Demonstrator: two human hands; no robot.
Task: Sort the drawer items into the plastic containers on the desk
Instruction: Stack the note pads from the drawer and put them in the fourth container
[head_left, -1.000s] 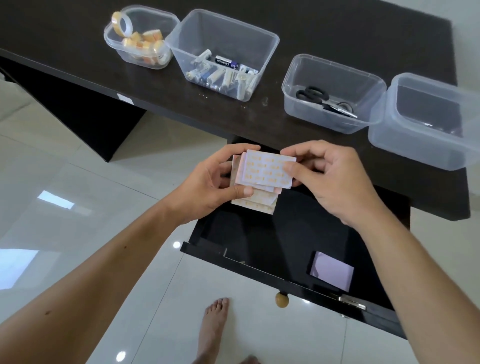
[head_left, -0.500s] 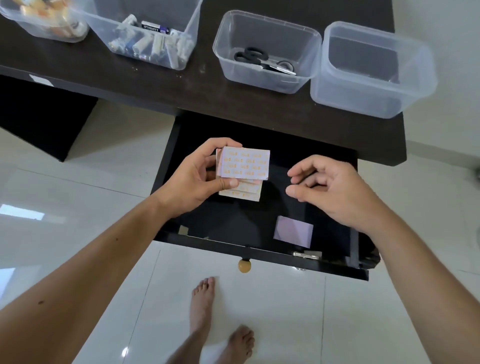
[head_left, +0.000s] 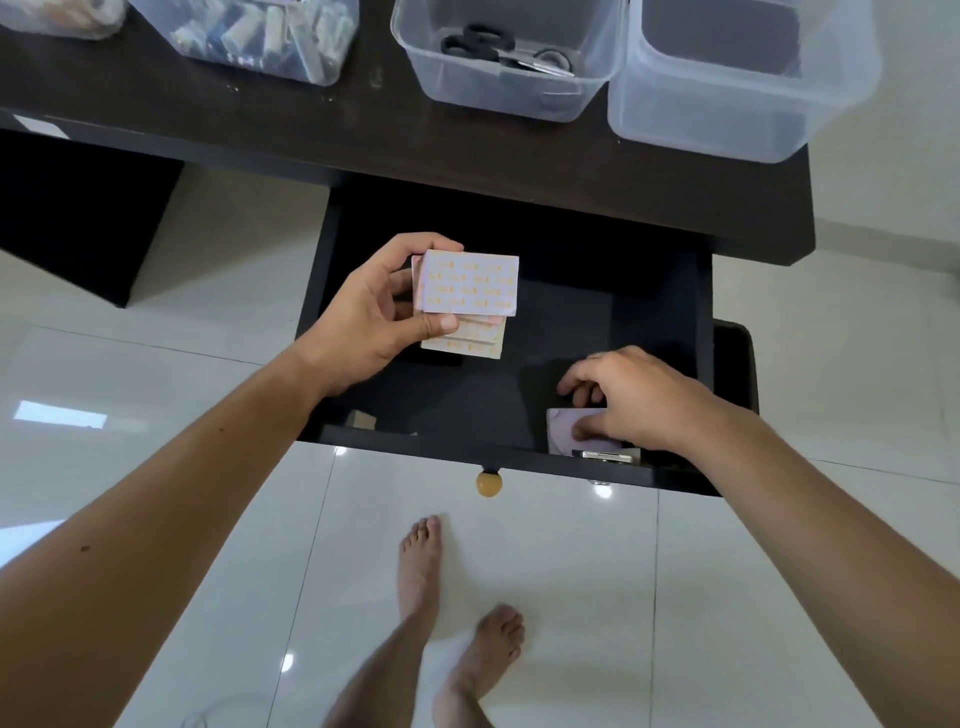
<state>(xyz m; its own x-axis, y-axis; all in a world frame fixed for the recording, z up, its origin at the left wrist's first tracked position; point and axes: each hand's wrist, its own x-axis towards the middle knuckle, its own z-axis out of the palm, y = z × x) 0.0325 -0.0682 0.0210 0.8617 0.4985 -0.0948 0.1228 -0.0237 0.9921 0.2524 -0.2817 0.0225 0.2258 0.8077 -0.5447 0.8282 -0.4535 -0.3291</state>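
My left hand (head_left: 374, 317) holds a fanned stack of pale sticker sheets (head_left: 470, 283) with orange print above the open black drawer (head_left: 415, 441). My right hand (head_left: 634, 400) is down in the drawer's front right corner on a pale purple sheet (head_left: 563, 431). Its fingers curl over the sheet's far edge and its thumb lies on top. On the dark desk (head_left: 363, 135) stand several clear plastic containers: an empty-looking one (head_left: 727, 119) at the right, one with scissors (head_left: 498, 49), and one with batteries (head_left: 260, 36).
A fourth container (head_left: 62, 15) is cut off at the top left. The drawer has a round tan knob (head_left: 489, 483) and a metal latch (head_left: 605, 456) on its front edge. My bare feet (head_left: 421, 561) stand on the glossy white tile floor below.
My right hand let go of the sticker stack, dropped into the drawer and reached the purple sheet. My left hand kept the stack. The view tilted down, so the containers slid toward the top.
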